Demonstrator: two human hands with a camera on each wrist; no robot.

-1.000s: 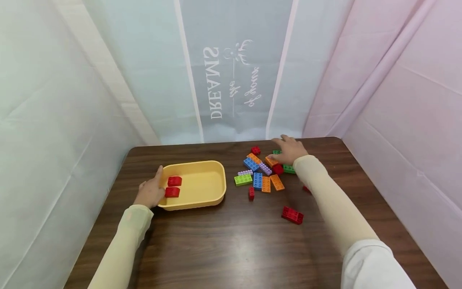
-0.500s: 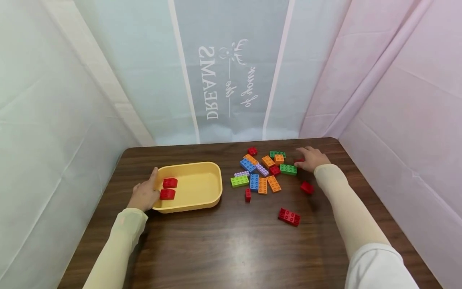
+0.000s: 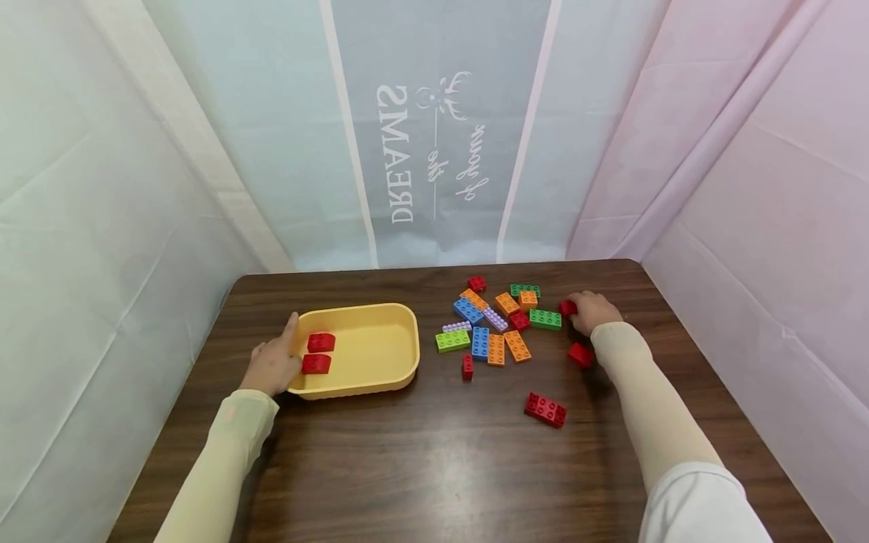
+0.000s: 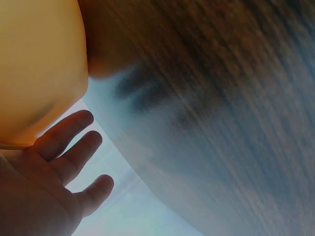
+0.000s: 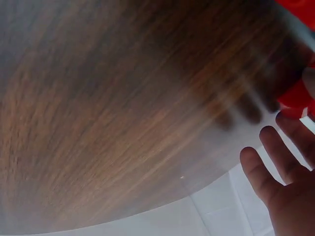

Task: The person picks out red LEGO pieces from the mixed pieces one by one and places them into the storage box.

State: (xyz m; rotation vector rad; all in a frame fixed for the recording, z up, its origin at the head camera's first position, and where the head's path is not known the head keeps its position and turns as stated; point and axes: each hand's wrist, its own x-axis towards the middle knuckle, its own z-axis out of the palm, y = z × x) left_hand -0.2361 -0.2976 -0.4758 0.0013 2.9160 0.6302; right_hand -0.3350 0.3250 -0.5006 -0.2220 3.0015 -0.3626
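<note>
At the left, a yellow tray (image 3: pixel 375 347) holds two red curved bricks (image 3: pixel 321 342) by its left wall. My left hand (image 3: pixel 271 366) grips the tray's left rim, thumb over the edge. In the left wrist view, other fingers (image 4: pixel 78 155) stretch out below the tray's outer wall. Across the table, my right hand (image 3: pixel 594 311) pinches a small red brick (image 3: pixel 567 308) between thumb and fingertips, low over the tabletop. The right wrist view shows part of that red brick (image 5: pixel 294 102) at its edge. Another red brick (image 3: pixel 580 354) lies just in front of this hand.
Left of the right hand lies a cluster of bricks, among them a green brick (image 3: pixel 545 319), a blue brick (image 3: pixel 480 343) and a lime brick (image 3: pixel 452 341). Nearer are a large red brick (image 3: pixel 545 409) and a narrow red brick (image 3: pixel 467 367). Fabric walls surround the dark wooden table (image 3: pixel 407 467).
My right hand has moved right from above the orange and green bricks to the small red brick and now pinches it. My left hand stays at the tray.
</note>
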